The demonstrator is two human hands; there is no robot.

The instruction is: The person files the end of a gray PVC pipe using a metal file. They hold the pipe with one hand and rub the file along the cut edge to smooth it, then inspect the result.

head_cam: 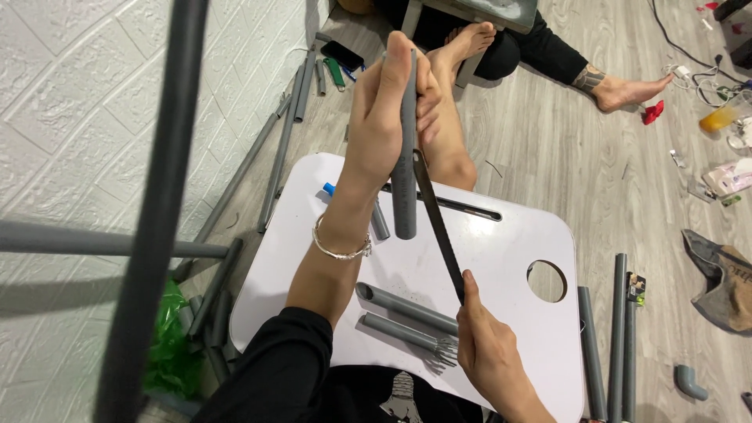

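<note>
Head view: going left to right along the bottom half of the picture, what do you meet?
Green plastic bag → left hand's forearm with bracelet → two short grey pipes on the white table → right hand holding the saw blade → round hole in the table → long grey pipes on the floor → grey pipe elbow.

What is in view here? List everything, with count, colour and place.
pipe: one, grey, held upright over the table
saw blade: one, dark, laid against the pipe
table: one, white, under the hands
short pipes: two, grey, near table edge
long pipes: several, grey, floor at right
elbow fitting: one, grey, floor far right
green bag: one, floor at left
bracelet: one, silver, left wrist
left hand: grips the pipe
right hand: holds the saw blade
</note>
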